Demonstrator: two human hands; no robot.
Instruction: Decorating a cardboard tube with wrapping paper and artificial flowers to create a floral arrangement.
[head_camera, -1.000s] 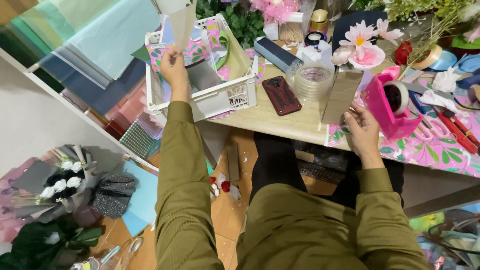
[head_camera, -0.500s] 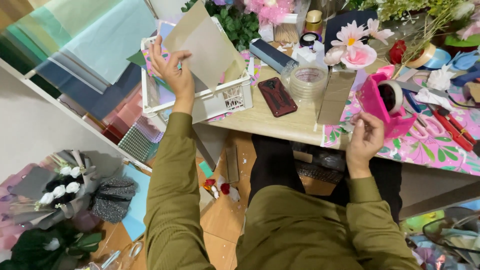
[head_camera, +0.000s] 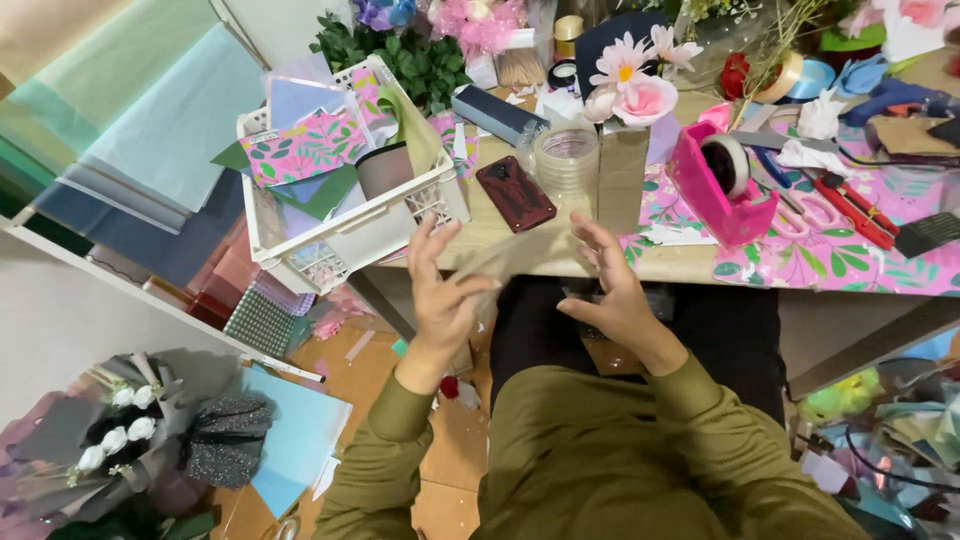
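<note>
While both hands hovered at the near edge of the surface (head_camera: 560, 250), a thin tan sheet (head_camera: 515, 262), blurred by motion, stretched between them; the left hand (head_camera: 440, 290) pinched one end with its fingers raised, and the right hand (head_camera: 612, 290) met the other end with fingers spread, though whether it truly gripped could not be told; the two were apart, palms turned toward each other. The sheet hung just off the near edge, above the person's lap, in front of a dark red phone (head_camera: 514, 192) and a clear plastic tub (head_camera: 567, 160); a white crate (head_camera: 350, 215) full of coloured papers overhung the left corner; a pink tape dispenser (head_camera: 722, 185) stood toward the right side, with a paper flower (head_camera: 630, 95) behind the tub. The step in hand looked like smoothing or squaring the sheet; the next move would likely call for a firm two-handed hold and clear room on the crowded near edge.
</note>
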